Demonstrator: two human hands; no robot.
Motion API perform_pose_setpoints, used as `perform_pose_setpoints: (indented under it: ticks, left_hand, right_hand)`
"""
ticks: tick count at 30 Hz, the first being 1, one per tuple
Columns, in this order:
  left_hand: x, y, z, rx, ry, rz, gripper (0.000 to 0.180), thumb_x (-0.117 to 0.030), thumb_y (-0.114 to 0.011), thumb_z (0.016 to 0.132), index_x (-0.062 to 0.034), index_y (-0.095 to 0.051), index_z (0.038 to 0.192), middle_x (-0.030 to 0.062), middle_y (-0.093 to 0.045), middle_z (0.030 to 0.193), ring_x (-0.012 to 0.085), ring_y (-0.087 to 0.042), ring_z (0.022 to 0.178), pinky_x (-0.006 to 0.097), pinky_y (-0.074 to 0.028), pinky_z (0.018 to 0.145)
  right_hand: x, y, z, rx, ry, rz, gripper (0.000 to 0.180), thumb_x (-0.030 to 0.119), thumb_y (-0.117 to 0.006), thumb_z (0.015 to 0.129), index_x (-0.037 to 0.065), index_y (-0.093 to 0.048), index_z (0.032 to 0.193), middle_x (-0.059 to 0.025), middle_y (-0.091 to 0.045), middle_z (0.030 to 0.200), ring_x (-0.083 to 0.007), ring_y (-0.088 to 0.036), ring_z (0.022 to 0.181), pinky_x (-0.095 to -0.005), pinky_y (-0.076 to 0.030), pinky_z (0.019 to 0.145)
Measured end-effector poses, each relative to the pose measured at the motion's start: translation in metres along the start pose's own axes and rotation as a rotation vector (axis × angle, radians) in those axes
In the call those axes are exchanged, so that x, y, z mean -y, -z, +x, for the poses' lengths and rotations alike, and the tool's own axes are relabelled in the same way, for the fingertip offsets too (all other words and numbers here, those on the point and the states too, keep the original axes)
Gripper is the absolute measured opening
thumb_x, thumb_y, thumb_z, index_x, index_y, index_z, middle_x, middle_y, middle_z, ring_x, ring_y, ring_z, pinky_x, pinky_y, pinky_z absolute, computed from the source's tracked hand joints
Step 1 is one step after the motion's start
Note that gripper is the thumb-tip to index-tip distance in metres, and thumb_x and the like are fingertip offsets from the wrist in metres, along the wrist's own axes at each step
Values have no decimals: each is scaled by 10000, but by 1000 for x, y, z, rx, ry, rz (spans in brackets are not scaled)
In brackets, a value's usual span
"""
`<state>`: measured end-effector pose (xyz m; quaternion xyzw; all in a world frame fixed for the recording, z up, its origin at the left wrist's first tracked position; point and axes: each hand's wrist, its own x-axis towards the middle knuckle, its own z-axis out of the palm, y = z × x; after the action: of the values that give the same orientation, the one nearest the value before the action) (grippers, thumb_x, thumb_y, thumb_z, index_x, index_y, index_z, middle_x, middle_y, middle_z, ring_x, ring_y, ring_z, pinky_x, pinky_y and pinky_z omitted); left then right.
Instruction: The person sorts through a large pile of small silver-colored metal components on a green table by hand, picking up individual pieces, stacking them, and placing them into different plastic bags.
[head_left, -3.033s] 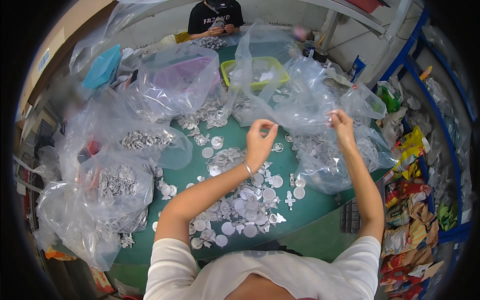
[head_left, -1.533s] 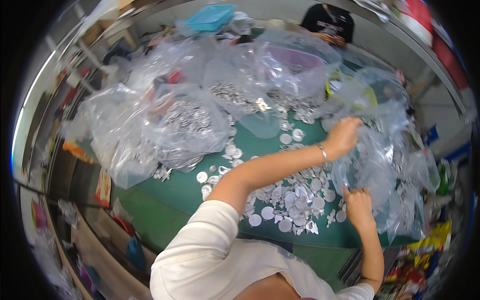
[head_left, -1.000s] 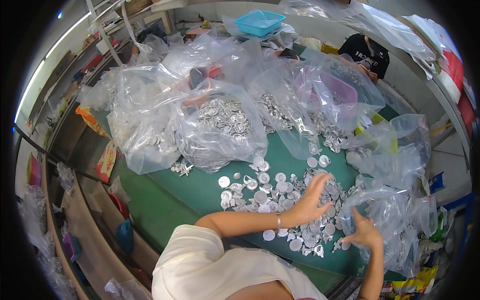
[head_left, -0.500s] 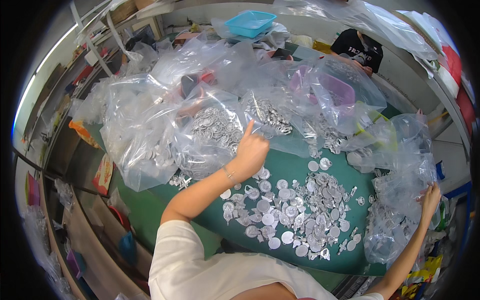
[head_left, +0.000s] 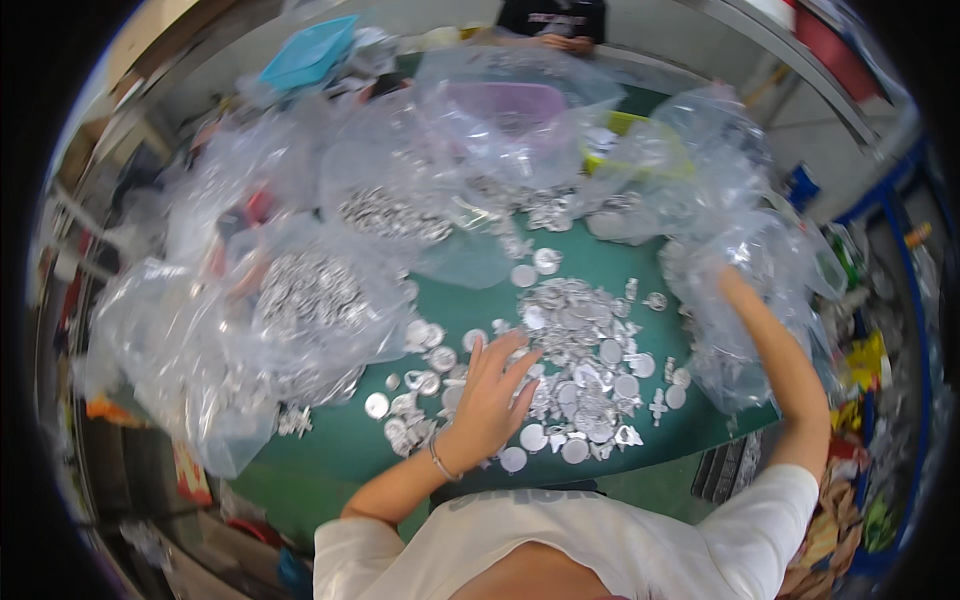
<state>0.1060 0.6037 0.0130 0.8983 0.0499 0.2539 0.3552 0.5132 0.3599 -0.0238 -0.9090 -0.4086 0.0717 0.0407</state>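
In the head view, the left hand (head_left: 487, 400), fingers spread apart, is over the near left part of the heaped metal pieces (head_left: 590, 325), silvery flat discs, crosses and irregular outlines, at the middle of the smooth green table (head_left: 465, 308). The right hand (head_left: 737, 287) reaches into a crinkled, glossy clear plastic bag (head_left: 745, 355); film and blur hide its fingers, so their grip cannot be told. Film veils a purple basin (head_left: 515, 103); the upper edge cuts off a co-worker (head_left: 560, 20).

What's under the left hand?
Silvery metal pieces lie on the green table to both sides of the left hand. Whatever is directly beneath it is covered; whether it touches anything can't be told from this view.
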Motion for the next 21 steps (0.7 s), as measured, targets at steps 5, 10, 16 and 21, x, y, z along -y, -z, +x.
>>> perform_pose_setpoints:
  ticks: [5,10,16,21]
  left_hand:
    - [-6,-16,-15,68,37,-61,413,-15,-643,745,-69,-526,1137,115,-495,1165,317,-462,1122,538,-245,1022]
    - [-5,-13,-25,86,97,-36,408,-21,-639,756,-58,-521,1145,108,-510,1150,316,-475,1100,532,-261,1016]
    - [-13,-44,-14,177,292,-577,773,-120,-708,737,-29,-250,1353,168,-405,1294,302,-419,1192,455,-285,1021]
    - [-70,-140,78,-108,123,-459,893,-186,-748,699,-11,-171,1358,210,-301,1319,342,-369,1193,372,-341,974]
  right_hand:
    - [-8,-52,42,10,239,49,309,197,-563,793,12,-585,1039,-173,-606,1018,-305,-569,956,-382,-444,854]
    - [-11,-45,52,44,90,221,387,334,-589,767,33,-612,1009,-190,-581,1099,-340,-547,1012,-400,-415,885]
    - [3,-20,17,-89,-260,544,485,377,-531,809,21,-541,1139,-212,-518,1197,-351,-476,1125,-400,-368,948]
    - [18,-31,-12,-324,-387,634,581,412,-470,840,10,-432,1259,-239,-442,1277,-365,-404,1204,-389,-331,991]
